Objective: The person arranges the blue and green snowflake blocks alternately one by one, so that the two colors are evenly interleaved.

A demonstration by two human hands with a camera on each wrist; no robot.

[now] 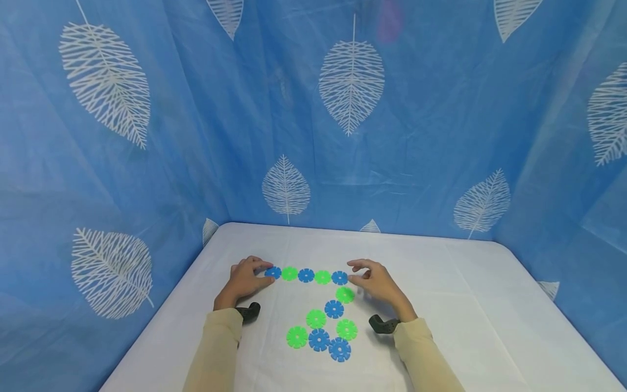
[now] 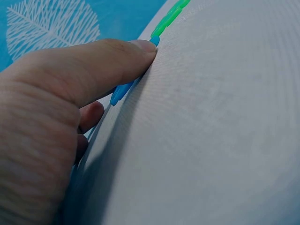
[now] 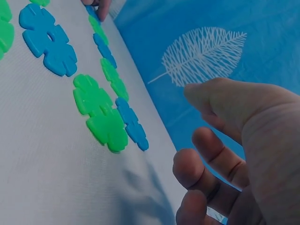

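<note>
My left hand [image 1: 245,282] pinches a blue notched plastic disc [image 1: 275,273] at the left end of the far row. In the left wrist view, the thumb presses along that blue disc [image 2: 123,92], which lies almost edge-on. My right hand [image 1: 379,282] is just beyond the right end of the row, beside the last blue disc [image 1: 340,277]. Its fingers are loosely bent, with nothing between them in the right wrist view. Between the two end discs, green and blue ones alternate, with a blue middle disc [image 1: 306,275]. A green disc [image 3: 101,115] lies closest below the end one.
From the row's right end, more discs run toward me, including a blue disc [image 1: 334,309]. Nearest me is a cluster with a green disc [image 1: 296,337] and a blue disc [image 1: 340,349]. A white cloth [image 1: 470,305] covers the table; blue leaf-print curtains [image 1: 421,136] surround it.
</note>
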